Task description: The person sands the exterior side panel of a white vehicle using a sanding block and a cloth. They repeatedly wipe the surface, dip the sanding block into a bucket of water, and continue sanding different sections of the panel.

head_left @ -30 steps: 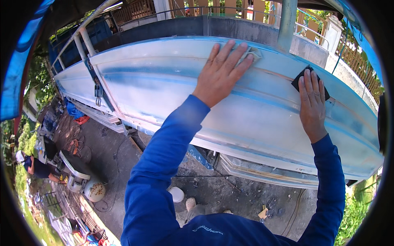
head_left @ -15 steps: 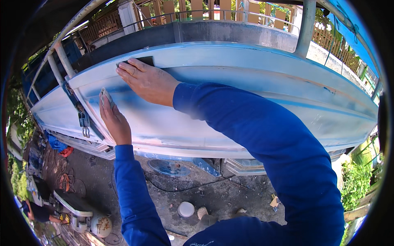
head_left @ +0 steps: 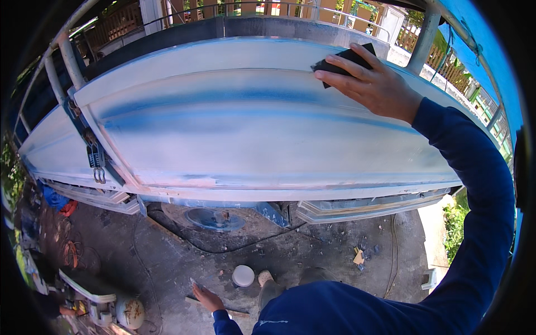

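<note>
An upturned boat hull, white with worn blue streaks, spans the view in front of me. My right hand presses a black sanding pad flat against the hull's upper ridge at the top right, fingers spread over it. My left hand hangs low beside my body, away from the hull, fingers loosely apart and holding nothing that I can see. Both arms are in blue long sleeves.
A dark strap with metal hooks crosses the hull at the left. On the dirty concrete below lie a blue disc, a white round lid, a white jug and orange cord. Metal posts and a fence stand behind.
My right hand has swept the pad from the hull's left part to its upper right. My left hand has come off the hull and dropped to my side.
</note>
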Demonstrator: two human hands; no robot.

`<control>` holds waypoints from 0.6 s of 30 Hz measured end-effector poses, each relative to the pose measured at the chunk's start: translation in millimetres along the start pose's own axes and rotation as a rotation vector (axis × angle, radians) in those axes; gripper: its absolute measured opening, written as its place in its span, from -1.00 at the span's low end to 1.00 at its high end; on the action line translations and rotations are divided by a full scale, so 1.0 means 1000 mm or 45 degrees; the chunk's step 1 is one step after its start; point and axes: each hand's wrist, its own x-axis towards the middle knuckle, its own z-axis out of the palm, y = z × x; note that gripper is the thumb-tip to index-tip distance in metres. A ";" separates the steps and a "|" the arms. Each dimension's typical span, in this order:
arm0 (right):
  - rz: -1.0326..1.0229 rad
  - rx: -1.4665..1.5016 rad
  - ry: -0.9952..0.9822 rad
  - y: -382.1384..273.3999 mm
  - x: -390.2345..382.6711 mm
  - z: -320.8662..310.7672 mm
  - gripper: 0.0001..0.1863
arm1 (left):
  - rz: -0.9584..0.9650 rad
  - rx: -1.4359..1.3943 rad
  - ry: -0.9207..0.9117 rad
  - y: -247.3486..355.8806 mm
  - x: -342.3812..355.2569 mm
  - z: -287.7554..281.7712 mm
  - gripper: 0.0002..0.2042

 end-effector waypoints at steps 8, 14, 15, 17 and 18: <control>0.052 0.141 0.385 -0.050 0.274 0.002 -0.58 | 0.327 -0.459 -0.092 0.140 0.029 -0.007 -0.52; 0.283 0.241 0.354 -0.096 0.341 -0.013 -0.49 | 0.297 -0.687 -0.194 0.187 0.006 0.017 -0.54; 0.427 0.206 0.400 -0.105 0.335 -0.004 -0.35 | 0.333 -0.679 -0.237 0.189 0.001 0.027 -0.55; 0.466 0.211 0.385 -0.109 0.294 0.003 -0.31 | 0.338 -0.695 -0.326 0.197 -0.003 0.030 -0.55; 0.492 0.210 0.376 -0.107 0.263 0.004 -0.29 | 0.346 -0.699 -0.372 0.200 -0.003 0.030 -0.55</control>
